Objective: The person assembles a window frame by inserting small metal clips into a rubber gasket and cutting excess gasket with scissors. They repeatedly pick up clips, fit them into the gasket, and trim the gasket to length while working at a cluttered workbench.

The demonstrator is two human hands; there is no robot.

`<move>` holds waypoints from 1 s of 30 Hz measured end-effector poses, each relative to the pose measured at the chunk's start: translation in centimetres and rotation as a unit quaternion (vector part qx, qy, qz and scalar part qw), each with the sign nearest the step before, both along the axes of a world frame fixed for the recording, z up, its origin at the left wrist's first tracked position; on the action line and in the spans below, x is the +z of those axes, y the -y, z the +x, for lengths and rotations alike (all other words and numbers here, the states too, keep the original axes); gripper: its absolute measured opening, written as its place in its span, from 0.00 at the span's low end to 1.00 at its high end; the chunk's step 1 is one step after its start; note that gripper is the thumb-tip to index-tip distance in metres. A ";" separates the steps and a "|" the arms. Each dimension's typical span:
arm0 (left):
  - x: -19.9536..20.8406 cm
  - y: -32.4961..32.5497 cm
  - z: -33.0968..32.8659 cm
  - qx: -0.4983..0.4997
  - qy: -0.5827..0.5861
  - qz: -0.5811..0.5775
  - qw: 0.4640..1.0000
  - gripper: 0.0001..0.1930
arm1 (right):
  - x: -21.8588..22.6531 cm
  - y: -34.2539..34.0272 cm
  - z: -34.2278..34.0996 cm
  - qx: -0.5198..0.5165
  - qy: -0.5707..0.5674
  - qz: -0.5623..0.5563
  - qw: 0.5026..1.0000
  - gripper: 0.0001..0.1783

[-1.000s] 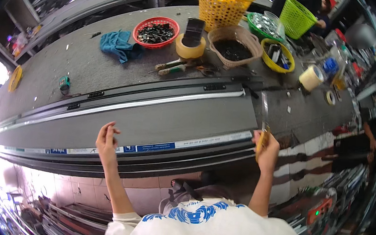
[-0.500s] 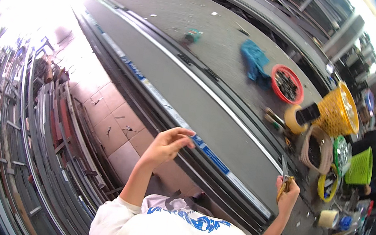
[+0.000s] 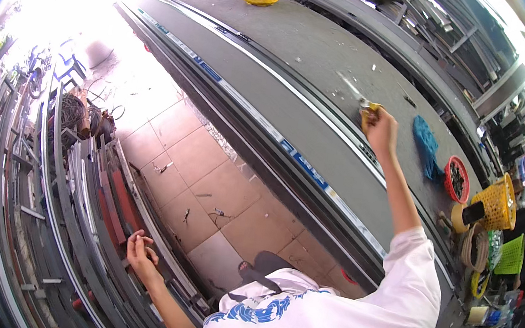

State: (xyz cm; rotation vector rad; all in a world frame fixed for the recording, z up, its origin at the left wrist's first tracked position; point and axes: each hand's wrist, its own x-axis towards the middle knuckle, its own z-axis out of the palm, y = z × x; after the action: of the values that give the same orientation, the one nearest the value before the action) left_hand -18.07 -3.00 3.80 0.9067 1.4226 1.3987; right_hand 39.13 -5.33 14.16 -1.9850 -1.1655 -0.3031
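Right grip (image 3: 381, 131) wraps yellow-handled scissors (image 3: 365, 115), partly covering them; blades (image 3: 350, 84) blurred.

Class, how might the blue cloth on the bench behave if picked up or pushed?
The blue cloth would probably hang floppy, as its crumpled folds suggest. Being fabric, it is likely light. Lying low and uneven, it would likely bunch rather than roll.
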 end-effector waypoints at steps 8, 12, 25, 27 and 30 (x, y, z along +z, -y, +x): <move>-5.1 -13.9 8.1 -0.254 0.047 -0.088 0.962 0.10 | -8.1 -26.8 7.3 -0.069 0.024 -0.092 0.993 0.12; -3.7 -25.5 7.8 -0.267 -0.001 -0.080 0.960 0.11 | -10.1 -34.5 8.4 -0.034 0.043 -0.120 0.991 0.17; -4.7 -67.1 0.0 -0.196 0.333 -0.169 0.907 0.12 | -0.5 -54.5 -6.4 -0.094 -0.067 -0.131 0.985 0.10; -3.4 -73.8 0.0 -0.287 0.418 -0.171 0.845 0.13 | 2.7 -62.1 -13.4 -0.035 -0.150 -0.157 0.976 0.10; -0.3 -82.4 1.3 -0.356 0.421 -0.217 0.805 0.15 | 5.6 -73.8 -24.1 0.123 -0.186 -0.199 0.954 0.11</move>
State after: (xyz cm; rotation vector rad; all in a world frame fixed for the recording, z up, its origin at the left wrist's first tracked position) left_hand -16.78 79.42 3.47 0.3390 0.5482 0.6714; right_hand 15.04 68.47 19.72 -2.0792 -1.2737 0.4520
